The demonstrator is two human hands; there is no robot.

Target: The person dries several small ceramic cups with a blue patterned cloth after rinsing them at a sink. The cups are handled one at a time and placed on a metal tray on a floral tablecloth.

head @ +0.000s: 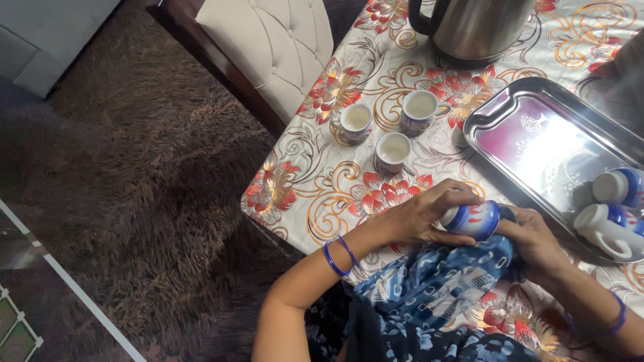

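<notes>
Blue-and-white cup (471, 219): grasped on its side in my left hand (416, 216) at the table's near edge; my right hand (533, 240) presses blue patterned cloth (463, 268) to its far end.

Upright on the flowered tablecloth (322, 181): three cups (392, 149), seemingly done.

On the steel tray (510, 114): at least two cups (614, 201) lying over, seemingly still to do.

Kettle (469, 27): top cut off.

Unclear: the cup's mouth and my right fingers, both hidden; the tray's right end runs out of view.
</notes>
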